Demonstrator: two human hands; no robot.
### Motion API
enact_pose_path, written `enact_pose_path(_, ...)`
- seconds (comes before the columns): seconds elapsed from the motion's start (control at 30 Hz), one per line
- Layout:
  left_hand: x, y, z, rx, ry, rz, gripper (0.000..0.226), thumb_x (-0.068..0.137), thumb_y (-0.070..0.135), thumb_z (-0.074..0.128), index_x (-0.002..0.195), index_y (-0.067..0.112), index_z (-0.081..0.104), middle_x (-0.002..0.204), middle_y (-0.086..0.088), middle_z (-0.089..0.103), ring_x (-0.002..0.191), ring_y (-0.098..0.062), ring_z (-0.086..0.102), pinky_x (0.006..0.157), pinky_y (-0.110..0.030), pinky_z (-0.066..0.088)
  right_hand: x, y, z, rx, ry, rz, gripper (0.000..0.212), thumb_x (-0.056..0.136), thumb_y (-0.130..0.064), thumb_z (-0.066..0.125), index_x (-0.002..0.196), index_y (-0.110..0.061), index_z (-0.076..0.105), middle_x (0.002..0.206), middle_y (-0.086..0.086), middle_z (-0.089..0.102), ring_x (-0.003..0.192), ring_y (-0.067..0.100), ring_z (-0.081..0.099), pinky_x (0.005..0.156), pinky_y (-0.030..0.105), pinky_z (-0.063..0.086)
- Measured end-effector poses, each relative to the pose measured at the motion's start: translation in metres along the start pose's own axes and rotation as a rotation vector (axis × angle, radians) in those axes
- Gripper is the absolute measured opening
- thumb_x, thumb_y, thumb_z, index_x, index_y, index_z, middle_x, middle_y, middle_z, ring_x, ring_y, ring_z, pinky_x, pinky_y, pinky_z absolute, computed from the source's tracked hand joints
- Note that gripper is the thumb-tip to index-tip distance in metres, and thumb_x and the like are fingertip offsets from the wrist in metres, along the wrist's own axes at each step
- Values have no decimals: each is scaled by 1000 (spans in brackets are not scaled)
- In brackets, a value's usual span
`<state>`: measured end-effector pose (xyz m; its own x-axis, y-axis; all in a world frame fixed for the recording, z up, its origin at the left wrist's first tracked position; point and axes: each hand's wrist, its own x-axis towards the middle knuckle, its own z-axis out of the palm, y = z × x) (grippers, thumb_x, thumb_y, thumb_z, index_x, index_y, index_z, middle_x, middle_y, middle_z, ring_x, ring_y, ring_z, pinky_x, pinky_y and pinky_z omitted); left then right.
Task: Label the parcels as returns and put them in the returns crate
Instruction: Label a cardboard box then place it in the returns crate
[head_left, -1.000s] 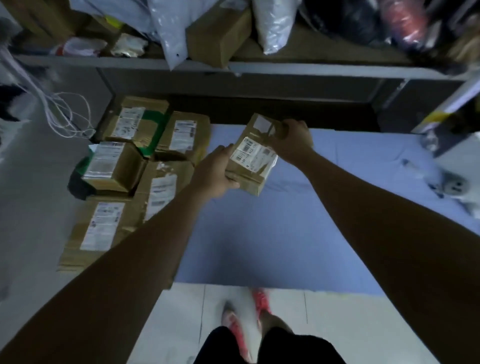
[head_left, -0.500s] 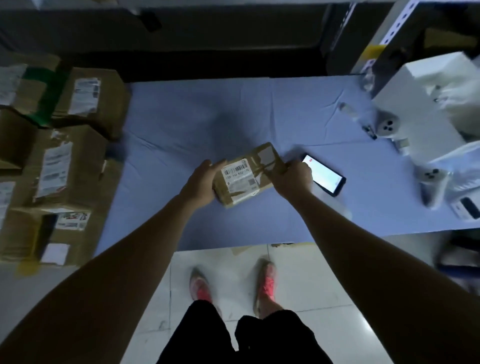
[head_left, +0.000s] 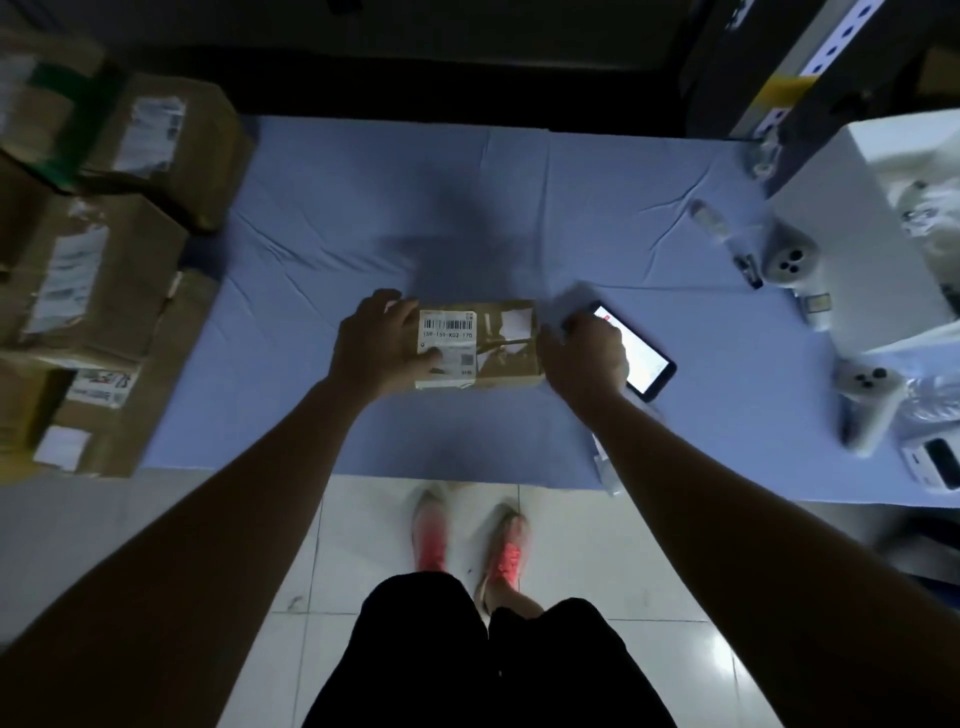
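Blue cloth (head_left: 519, 197) covered a table in dim light, with pale floor tiles (head_left: 597, 571) along its near edge. Far left of the parcel (head_left: 504, 358), brown boxes (head_left: 104, 291) with white stickers stood stacked at the cloth's left edge, the farthest one partly on the cloth.

The left hand (head_left: 374, 348) gripped the parcel's left end, fingers curled over the far edge and thumb pressed on the barcode label (head_left: 447, 325). The parcel itself was a small brown carton, lying level near the middle of the cloth with its label facing up and torn white paper on its right half. Whether it touched the cloth or hung just above it could not be told. Nearer than the parcel, on the tiles, stood two pink shoes (head_left: 434, 540).

The right hand (head_left: 582, 358) was closed against the parcel's right end, back of the hand up and fingers curled down past the edge; motion blur hid the fingertips. Just right of the parcel and partly under that hand lay a phone (head_left: 644, 358), its screen lit. Well to the right of the parcel sat two round white gadgets (head_left: 789, 257) (head_left: 865, 384), and beyond them a white case (head_left: 841, 249) at the cloth's right edge.
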<state>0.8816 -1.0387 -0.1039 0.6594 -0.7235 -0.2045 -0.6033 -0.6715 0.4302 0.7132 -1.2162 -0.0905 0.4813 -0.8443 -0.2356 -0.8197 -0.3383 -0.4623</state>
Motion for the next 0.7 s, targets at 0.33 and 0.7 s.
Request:
enact_pose_path(0.33, 12, 3, 10, -10, -78, 54, 112, 49, 64, 88, 143, 22, 42, 137, 1, 46, 128, -19, 40, 102, -42, 44, 69, 36, -15, -335, -248, 66, 71, 84, -46, 71, 141, -15, 42, 141, 14, 45, 132, 35, 41, 105, 48, 38)
enact_pose_path(0.7, 15, 7, 9, -67, -102, -43, 116, 42, 60, 93, 142, 26, 45, 133, 5, 47, 126, -16, 41, 97, -44, 48, 106, 33, -25, -481, -432, 10, 92, 58, -50, 91, 130, -8, 52, 127, 12, 54, 118, 32, 56, 95, 43, 51)
